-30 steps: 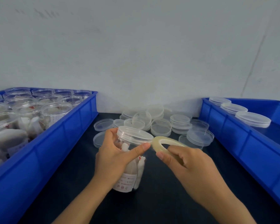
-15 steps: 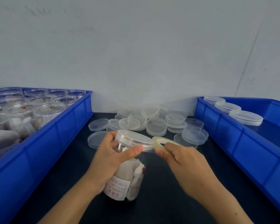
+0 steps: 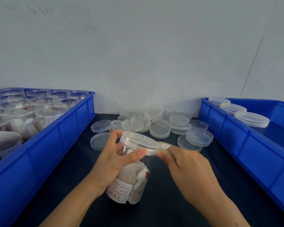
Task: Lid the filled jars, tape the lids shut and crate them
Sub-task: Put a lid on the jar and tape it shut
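The left hand (image 3: pixel 115 161) is wrapped round the upper part of a clear plastic jar (image 3: pixel 131 181) filled with white pouches and bearing a red-printed label, thumb pressed just under the rim of its clear plastic lid (image 3: pixel 140 142). The jar leans away, tilted, over the dark worktop (image 3: pixel 170 202); whether its base touches is hard to tell. The right hand (image 3: pixel 185 166) pinches a small roll of translucent tape (image 3: pixel 164 147), held right against the lid's edge. Behind them, a loose heap of clear round spare lids (image 3: pixel 154 125) lies on the worktop against the wall. Out left, a blue plastic crate (image 3: pixel 56 136) is packed with open, filled jars. Out right, a second blue crate (image 3: pixel 246 141) holds lidded jars along its near wall.
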The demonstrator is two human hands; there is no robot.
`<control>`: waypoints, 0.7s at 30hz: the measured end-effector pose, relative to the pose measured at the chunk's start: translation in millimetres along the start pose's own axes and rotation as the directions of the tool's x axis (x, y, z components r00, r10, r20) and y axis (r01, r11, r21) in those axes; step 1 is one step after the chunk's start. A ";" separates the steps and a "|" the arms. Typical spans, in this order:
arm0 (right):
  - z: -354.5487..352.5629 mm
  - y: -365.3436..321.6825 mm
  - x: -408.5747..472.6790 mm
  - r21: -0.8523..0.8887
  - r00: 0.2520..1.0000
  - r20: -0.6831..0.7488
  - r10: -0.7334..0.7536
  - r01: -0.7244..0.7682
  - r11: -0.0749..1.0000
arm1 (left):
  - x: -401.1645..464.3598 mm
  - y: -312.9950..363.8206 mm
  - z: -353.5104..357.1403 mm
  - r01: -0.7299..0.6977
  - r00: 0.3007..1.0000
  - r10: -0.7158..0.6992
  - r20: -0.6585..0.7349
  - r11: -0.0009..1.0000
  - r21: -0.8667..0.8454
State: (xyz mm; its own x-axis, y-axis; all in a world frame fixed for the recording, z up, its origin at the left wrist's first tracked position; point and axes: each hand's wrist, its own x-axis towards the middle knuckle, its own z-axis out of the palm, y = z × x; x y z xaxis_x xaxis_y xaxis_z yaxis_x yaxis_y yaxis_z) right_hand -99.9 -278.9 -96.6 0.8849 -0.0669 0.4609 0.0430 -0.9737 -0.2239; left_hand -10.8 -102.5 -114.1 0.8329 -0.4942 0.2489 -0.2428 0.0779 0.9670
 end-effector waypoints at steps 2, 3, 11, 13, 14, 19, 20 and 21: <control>3.4 -3.3 -1.4 -0.042 0.999 -0.028 0.021 -0.022 0.999 | -1.8 -1.0 0.2 -0.004 1.000 0.004 -0.009 1.000 -0.004; 4.6 -5.8 -2.2 -0.057 0.998 -0.045 0.039 -0.042 0.997 | -2.8 -2.0 -0.2 -0.010 1.000 0.010 -0.023 1.000 -0.005; 12.2 -14.1 -6.8 0.249 0.964 -0.030 0.265 -0.250 0.936 | -9.2 -6.1 6.1 -0.123 0.976 0.145 -0.161 0.983 0.139; 13.7 -17.9 -8.2 0.332 0.962 -0.019 0.272 -0.250 0.910 | -12.0 -8.8 11.0 -0.151 0.957 0.198 -0.210 0.963 0.221; 14.3 -20.0 -8.8 0.354 0.964 -0.016 0.267 -0.244 0.903 | -13.7 -10.0 13.1 -0.158 0.949 0.217 -0.229 0.955 0.250; 15.7 -21.0 -9.1 0.347 0.981 -0.003 0.194 -0.181 0.920 | -19.3 -12.4 18.0 -0.119 0.936 0.208 -0.284 0.946 0.301; 15.5 -19.9 -9.2 0.336 0.985 -0.008 0.175 -0.162 0.928 | -19.5 -12.6 18.6 -0.104 0.936 0.202 -0.288 0.942 0.320; 15.2 -18.8 -9.3 0.322 0.988 -0.013 0.155 -0.143 0.936 | -19.6 -13.1 19.2 -0.096 0.935 0.204 -0.291 0.933 0.346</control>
State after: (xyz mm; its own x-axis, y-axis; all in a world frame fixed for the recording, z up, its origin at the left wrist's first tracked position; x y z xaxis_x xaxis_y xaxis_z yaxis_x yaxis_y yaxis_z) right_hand -101.9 -256.6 -109.8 0.8748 -0.2200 0.4316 0.0630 -0.8317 -0.5516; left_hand -33.5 -110.4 -132.7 0.8738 -0.1944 0.4457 -0.4784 -0.1797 0.8596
